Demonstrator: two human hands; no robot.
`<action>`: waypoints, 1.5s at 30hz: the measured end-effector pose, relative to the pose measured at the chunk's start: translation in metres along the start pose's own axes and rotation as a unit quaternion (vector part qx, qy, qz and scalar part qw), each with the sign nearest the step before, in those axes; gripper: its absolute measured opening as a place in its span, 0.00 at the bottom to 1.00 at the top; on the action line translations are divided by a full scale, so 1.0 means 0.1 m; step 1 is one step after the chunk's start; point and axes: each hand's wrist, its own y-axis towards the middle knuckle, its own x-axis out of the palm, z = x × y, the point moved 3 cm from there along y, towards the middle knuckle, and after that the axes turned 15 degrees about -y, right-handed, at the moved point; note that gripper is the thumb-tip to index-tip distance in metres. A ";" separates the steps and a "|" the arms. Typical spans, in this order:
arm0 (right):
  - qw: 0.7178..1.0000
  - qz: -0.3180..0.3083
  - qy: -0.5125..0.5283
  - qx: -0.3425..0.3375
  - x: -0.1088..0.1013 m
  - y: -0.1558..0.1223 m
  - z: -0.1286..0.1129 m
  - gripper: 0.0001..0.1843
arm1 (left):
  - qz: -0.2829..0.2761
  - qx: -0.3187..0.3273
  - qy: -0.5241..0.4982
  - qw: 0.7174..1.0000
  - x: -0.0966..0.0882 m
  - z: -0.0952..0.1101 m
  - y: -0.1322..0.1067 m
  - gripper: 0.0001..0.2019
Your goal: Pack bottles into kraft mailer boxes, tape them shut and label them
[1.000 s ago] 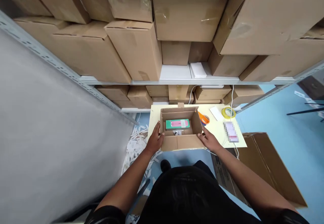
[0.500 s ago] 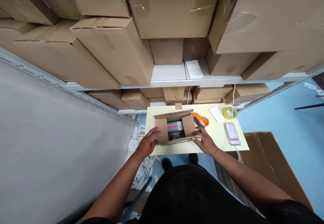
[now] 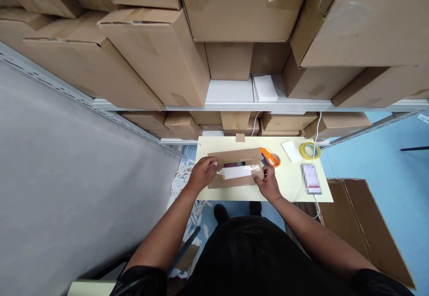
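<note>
A small cardboard box (image 3: 235, 154) lies on the pale yellow table, its far flap standing up. The near flap (image 3: 231, 181) is folded over most of the opening and carries a white label strip and shiny clear tape. A dark, partly pink item (image 3: 231, 164) shows through the narrow gap. My left hand (image 3: 202, 172) grips the box's left end, fingers curled over the edge. At the right end, my right hand (image 3: 267, 182) holds the near flap between thumb and fingers. Some of its fingertips are hidden behind the cardboard.
An orange tape cutter (image 3: 268, 156) sits right behind the box. Farther right are a white card (image 3: 291, 151), a yellow tape roll (image 3: 309, 151) and a phone (image 3: 311, 179) with a white cable. Shelves of cartons (image 3: 234, 119) rise behind the table (image 3: 288, 191). An open carton (image 3: 365, 229) stands at right.
The near flap has come down over the opening, covering most of the contents. Both hands have shifted with it, the left one up onto the box's left end. The camera view has moved slightly.
</note>
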 end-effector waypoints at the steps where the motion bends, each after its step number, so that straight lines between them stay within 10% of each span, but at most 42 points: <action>1: 1.000 -0.002 0.002 -0.001 0.01 -0.01 0.01 0.22 | -0.002 0.010 0.038 0.999 0.04 -0.02 -0.07 0.16; 17: 0.992 -0.083 -0.072 -0.057 -0.18 0.08 0.07 0.19 | 0.091 0.045 0.188 0.977 0.56 -0.29 -0.18 0.17; 28: 0.982 -0.149 -0.114 -0.034 -0.22 0.33 -0.05 0.16 | 0.085 0.122 0.239 0.960 0.49 -0.35 -0.14 0.14; 33: 0.991 -0.064 -0.115 -0.032 -0.33 0.37 0.30 0.14 | 0.052 0.143 0.232 0.961 0.42 -0.35 -0.05 0.14; 36: 0.966 -0.022 -0.255 -0.025 -0.38 0.45 0.58 0.17 | 0.041 0.134 0.227 0.964 0.39 -0.37 -0.03 0.13; 45: 0.894 -0.162 -0.418 -0.026 -0.01 0.84 0.68 0.23 | 0.015 0.099 0.312 0.945 0.44 -0.25 -0.03 0.12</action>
